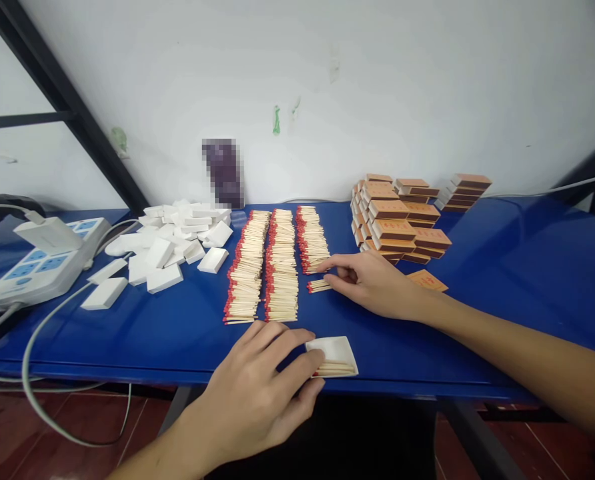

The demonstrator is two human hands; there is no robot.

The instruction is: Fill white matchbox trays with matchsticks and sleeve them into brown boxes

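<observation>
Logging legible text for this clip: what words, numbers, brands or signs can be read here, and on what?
Nothing here is legible.
Orange matchbox sleeves: any print on the tops is too small to read.
Single flat sleeve: reddish marks, too blurred.
Power strip: blue panels, markings unreadable.
Dark object at the wall: pixelated.
White tray under the left hand: blank.

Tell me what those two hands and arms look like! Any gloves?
No gloves. The left hand and right hand are both bare, with no rings, watch or bracelet showing. No sleeves come into view either.
</observation>
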